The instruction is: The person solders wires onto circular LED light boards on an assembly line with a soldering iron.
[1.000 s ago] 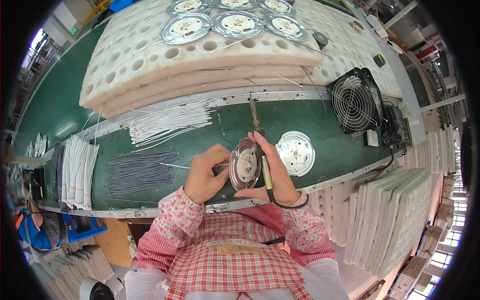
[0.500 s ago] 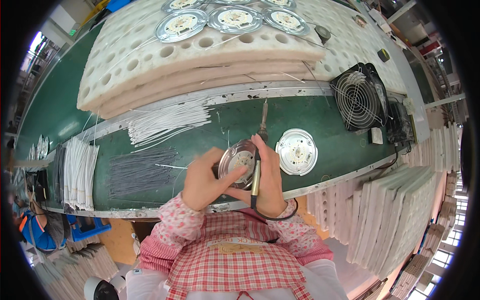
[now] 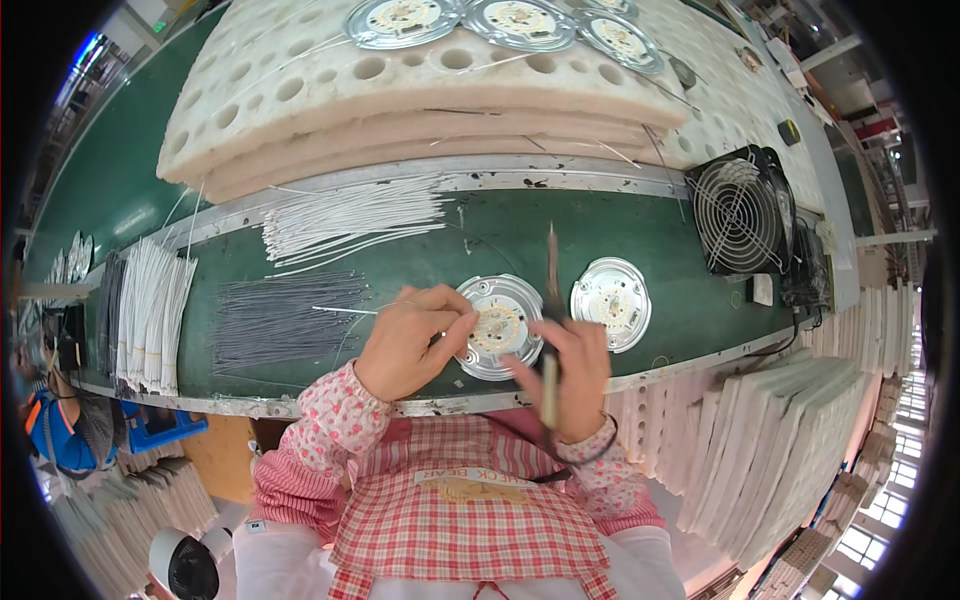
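A silver disc with an LED board (image 3: 505,322) lies flat on the green bench. My left hand (image 3: 418,340) is at its left side, fingers pinched; what they grip is hidden. My right hand (image 3: 582,380), blurred, holds a soldering iron (image 3: 552,270) upright over the disc's right edge, tip pointing away from me. A second disc (image 3: 612,295) rests to the right. Behind and left of my left hand lie loose white wires (image 3: 350,225) and grey wires (image 3: 275,325); standing wire bundles (image 3: 155,320) are farther left.
Holed foam blocks (image 3: 250,140) carrying more discs (image 3: 520,20) line the back. A black fan (image 3: 735,215) and black device (image 3: 805,270) stand right. Foam sheets (image 3: 760,450) are stacked below the bench's right edge. A co-worker in blue (image 3: 60,440) is at the far left.
The disc that was held tilted in my hands now lies flat on the bench. My right hand has moved right with the iron, and my left hand's fingers have drawn together.
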Tool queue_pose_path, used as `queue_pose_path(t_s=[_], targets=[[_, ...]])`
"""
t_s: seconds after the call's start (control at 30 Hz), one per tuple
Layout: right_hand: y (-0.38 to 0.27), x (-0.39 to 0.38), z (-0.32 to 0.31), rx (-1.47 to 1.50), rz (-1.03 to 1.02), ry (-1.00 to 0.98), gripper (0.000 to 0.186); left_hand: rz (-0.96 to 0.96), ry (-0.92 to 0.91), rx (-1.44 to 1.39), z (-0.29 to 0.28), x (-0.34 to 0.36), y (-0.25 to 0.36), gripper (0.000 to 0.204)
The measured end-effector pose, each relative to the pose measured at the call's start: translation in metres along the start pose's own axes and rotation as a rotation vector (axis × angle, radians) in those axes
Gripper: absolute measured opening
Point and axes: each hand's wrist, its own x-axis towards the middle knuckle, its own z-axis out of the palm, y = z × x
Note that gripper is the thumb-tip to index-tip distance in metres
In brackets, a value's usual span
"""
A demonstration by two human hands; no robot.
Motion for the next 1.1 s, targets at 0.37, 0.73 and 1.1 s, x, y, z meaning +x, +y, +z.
queue_pose_path(t_s=[0.37,0.73,1.1], targets=[[0.017,0.003,-0.037,0.487,0.030,-0.178,0.020,0.190,-0.085,0.009,-0.002,0.009,-0.009,0.011],[0.016,0.011,-0.040,0.484,0.000,-0.221,0.017,0.207,-0.057,0.079,0.009,0.012,-0.011,0.013],[0.017,-0.012,-0.029,0.637,0.385,-0.187,0.015,0.255,0.123,0.278,0.013,0.002,-0.006,0.018]])
